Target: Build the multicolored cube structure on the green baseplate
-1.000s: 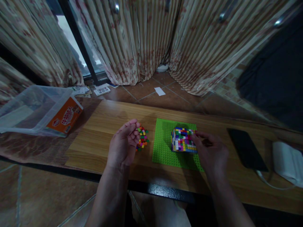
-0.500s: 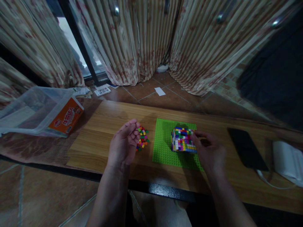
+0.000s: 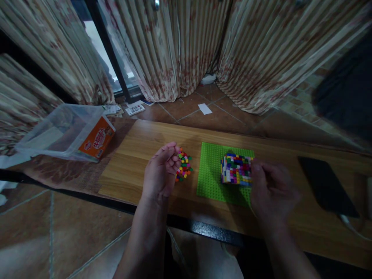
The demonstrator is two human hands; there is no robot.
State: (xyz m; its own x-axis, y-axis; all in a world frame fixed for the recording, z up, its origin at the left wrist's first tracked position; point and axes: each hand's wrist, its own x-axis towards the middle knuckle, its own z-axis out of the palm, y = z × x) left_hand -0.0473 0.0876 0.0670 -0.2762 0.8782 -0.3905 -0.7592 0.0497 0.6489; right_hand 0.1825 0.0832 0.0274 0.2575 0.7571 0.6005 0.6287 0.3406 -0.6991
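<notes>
A block built of many coloured toy bricks [image 3: 236, 170] stands on a green studded baseplate [image 3: 209, 170]. My right hand [image 3: 273, 190] is at the block's right end, its fingers curled together and slightly blurred. Its fingertips overlap the block's edge; whether they touch it, or pinch a small brick, I cannot make out. My left hand [image 3: 161, 168] hovers left of the baseplate, palm turned inward and fingers curled in. What lies inside its fingers is hidden. Just beyond it, a pile of loose small bricks [image 3: 184, 166] lies on the wooden table [image 3: 124, 162], partly covered by the hand.
On the left stands a clear plastic bin [image 3: 66, 151] with an orange label. A black phone [image 3: 327, 186] with a white cable lies at the right. The table's dark front edge [image 3: 203, 230] runs close to my body. Curtains [image 3: 162, 50] hang beyond the table.
The view has turned a little, so everything sits farther right in it. My right hand has moved slightly rightward along the brick block. My left hand keeps its curled pose.
</notes>
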